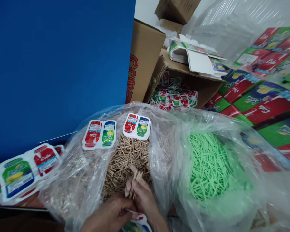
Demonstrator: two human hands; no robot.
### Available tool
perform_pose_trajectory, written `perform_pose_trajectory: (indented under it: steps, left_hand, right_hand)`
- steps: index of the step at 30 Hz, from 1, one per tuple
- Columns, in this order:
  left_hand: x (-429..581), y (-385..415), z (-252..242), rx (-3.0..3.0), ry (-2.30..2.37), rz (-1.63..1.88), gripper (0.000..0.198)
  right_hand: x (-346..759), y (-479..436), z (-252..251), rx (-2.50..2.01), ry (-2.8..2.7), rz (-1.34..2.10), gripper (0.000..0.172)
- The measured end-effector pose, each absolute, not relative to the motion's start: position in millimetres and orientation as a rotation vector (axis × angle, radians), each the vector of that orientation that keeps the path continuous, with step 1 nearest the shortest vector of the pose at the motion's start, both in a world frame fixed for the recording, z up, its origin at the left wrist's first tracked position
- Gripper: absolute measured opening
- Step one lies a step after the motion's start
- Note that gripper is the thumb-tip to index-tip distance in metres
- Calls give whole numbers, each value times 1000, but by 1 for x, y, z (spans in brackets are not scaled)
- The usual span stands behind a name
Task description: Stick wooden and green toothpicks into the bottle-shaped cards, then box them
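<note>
My right hand (pixel 141 196) pinches a small bundle of brown sticks (pixel 136 181) just above the heap of brown sticks (pixel 125 161) in a clear plastic bag (pixel 74 187). My left hand (pixel 111 214) is closed on a printed bottle-shaped card (pixel 137 222) at the bottom edge, partly cut off. Two more printed cards (pixel 99 134) (pixel 136 126) lie on the bag's far rim. To the right, a second clear bag holds green sticks (pixel 209 166).
A blue panel (pixel 60 64) fills the upper left. A stack of printed cards (pixel 24 172) lies at the left. Behind stand cardboard boxes (pixel 145 54), one open with printed cards (pixel 175 96) inside. Wrapped printed cartons (pixel 261 96) are piled at the right.
</note>
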State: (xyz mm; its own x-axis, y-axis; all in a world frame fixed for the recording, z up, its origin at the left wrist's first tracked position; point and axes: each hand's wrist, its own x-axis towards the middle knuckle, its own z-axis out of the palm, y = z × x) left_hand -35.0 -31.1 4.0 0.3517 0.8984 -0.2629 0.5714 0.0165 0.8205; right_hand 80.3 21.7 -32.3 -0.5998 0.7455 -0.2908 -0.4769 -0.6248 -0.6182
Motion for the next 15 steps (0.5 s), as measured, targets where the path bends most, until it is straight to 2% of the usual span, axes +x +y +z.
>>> perform_pose_trajectory:
  steps: [3, 7, 11, 15]
  left_hand:
    - [-35, -32, 2, 1655, 1355, 427, 17]
    - [-39, -33, 1, 1543, 1367, 507, 27]
    - [-57, -38, -7, 1140, 1447, 755, 33]
    - [-70, -38, -10, 679, 1452, 1026, 30]
  right_hand:
    - [85, 19, -36, -687, -958, 2146, 40]
    - [102, 24, -32, -794, -1335, 1798, 30]
    - [122, 30, -25, -883, -1599, 1550, 27]
    - [132, 28, -22, -930, -1701, 1482, 28]
